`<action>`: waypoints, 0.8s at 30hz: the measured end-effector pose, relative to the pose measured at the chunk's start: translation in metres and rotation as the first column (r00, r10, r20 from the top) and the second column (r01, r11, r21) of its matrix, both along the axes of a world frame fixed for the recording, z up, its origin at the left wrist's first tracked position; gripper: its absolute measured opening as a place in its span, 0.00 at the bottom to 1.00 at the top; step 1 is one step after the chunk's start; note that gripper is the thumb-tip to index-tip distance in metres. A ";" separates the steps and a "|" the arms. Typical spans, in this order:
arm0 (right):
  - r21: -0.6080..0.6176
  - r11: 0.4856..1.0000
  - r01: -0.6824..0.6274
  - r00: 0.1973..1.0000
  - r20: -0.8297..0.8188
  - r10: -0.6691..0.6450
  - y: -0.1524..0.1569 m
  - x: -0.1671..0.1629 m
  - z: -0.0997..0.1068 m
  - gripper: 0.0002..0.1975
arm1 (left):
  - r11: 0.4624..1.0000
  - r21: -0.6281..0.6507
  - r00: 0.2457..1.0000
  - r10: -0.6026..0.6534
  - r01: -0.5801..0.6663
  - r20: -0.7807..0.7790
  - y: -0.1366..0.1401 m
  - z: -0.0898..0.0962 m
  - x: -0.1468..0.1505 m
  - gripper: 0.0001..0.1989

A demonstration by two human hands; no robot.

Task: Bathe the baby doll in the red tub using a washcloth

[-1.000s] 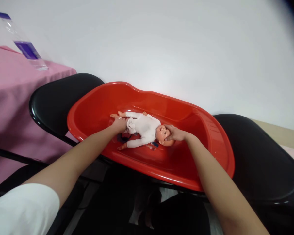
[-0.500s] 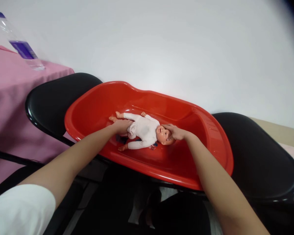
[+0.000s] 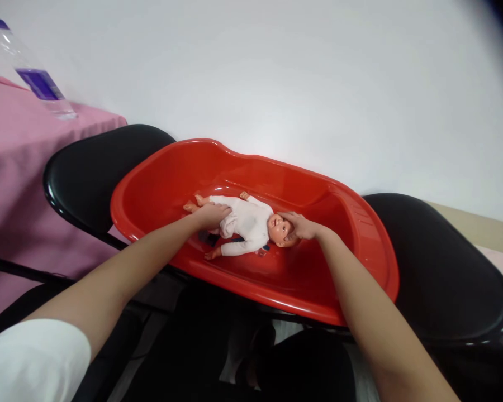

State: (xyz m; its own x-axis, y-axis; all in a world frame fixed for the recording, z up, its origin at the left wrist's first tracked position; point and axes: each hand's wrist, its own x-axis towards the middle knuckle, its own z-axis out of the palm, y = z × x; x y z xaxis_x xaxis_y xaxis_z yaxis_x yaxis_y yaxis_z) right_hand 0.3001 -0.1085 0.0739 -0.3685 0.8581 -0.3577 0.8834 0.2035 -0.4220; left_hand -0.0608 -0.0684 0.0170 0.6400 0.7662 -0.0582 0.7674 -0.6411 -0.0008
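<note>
A baby doll (image 3: 249, 223) in a white long-sleeved outfit lies on its back in a red plastic baby bathtub (image 3: 167, 173). Its head points right and its bare feet point left. Over the doll's upper legs and hip is my left hand (image 3: 212, 215), its fingers curled round them. At the crown of the head, my right hand (image 3: 304, 226) grips the side, thumb near the brow. The undersides of the doll and my lower fingertips are hidden. A dark printed picture shows partly on the tub floor beneath the doll.
The tub spans two black chairs, a left seat (image 3: 96, 173) and a right seat (image 3: 448, 268). A pink-covered table (image 3: 17, 128) stands at left, bearing a clear bottle (image 3: 42, 84) with purple label and cap. A white wall (image 3: 276, 84) rises close behind.
The doll's legs have shifted slightly left under my left hand, whose fingers have moved a little toward its waist. My right hand stays at the head.
</note>
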 end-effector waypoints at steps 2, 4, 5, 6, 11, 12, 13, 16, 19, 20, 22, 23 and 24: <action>0.004 1.000 0.005 1.000 -0.005 -0.005 0.000 0.000 -0.001 0.55 | 0.996 0.058 0.997 -0.069 0.071 -0.040 -0.002 0.002 0.002 0.29; 0.011 1.000 0.020 1.000 -0.010 -0.020 0.000 -0.001 -0.002 0.55 | 0.989 0.086 0.992 -0.117 0.120 -0.042 -0.004 0.003 0.003 0.26; 0.015 1.000 0.027 1.000 -0.011 -0.027 0.000 -0.002 -0.003 0.55 | 0.986 0.092 0.990 -0.135 0.137 -0.034 -0.006 0.003 0.004 0.26; 0.018 0.999 0.033 0.999 -0.013 -0.033 0.000 -0.003 -0.004 0.54 | 0.984 0.095 0.988 -0.152 0.154 -0.027 -0.008 0.004 0.005 0.27; 0.029 0.998 0.064 0.998 -0.020 -0.063 0.003 -0.007 -0.009 0.54 | 0.978 0.037 0.979 -0.205 0.206 -0.006 -0.022 0.018 0.023 0.24; 0.033 0.998 0.060 0.998 -0.026 -0.059 0.003 -0.007 -0.010 0.53 | 0.984 0.026 0.984 -0.176 0.177 -0.013 -0.024 0.021 0.031 0.22; 0.036 0.998 0.053 0.998 -0.033 -0.052 0.004 -0.007 -0.010 0.53 | 0.991 0.030 0.991 -0.132 0.133 -0.021 -0.026 0.024 0.040 0.20; 0.040 0.998 0.043 0.998 -0.045 -0.041 0.005 -0.007 -0.009 0.53 | 0.992 0.122 1.000 0.019 -0.017 -0.011 -0.029 0.030 0.072 0.20; 0.030 0.998 0.047 0.997 -0.067 -0.045 0.005 -0.004 -0.010 0.54 | 0.964 0.218 0.988 0.137 -0.151 0.077 -0.030 0.026 0.099 0.21; 0.023 0.999 0.047 0.996 -0.081 -0.045 0.005 -0.003 -0.010 0.54 | 0.958 0.235 0.984 0.147 -0.167 0.103 -0.031 0.024 0.104 0.20; 0.014 0.999 0.044 0.993 -0.112 -0.042 0.006 0.000 -0.011 0.54 | 0.957 0.259 0.986 0.099 -0.131 0.132 -0.034 0.021 0.107 0.17; 0.009 0.999 0.043 0.991 -0.125 -0.042 0.007 0.001 -0.011 0.55 | 0.957 0.272 0.988 0.060 -0.098 0.144 -0.036 0.021 0.105 0.16; 0.004 0.999 0.044 0.990 -0.137 -0.043 0.008 0.002 -0.010 0.55 | 0.956 0.283 0.987 0.034 -0.078 0.157 -0.038 0.021 0.102 0.15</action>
State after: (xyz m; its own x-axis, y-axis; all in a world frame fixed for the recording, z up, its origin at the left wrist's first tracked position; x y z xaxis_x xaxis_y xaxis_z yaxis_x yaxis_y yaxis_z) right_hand 0.3025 -0.1008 0.0636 -0.3760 0.8766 -0.3003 0.8256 0.1698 -0.5380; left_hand 0.0411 -0.1059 0.0379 0.5798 0.7713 0.2626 0.8078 -0.5862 -0.0619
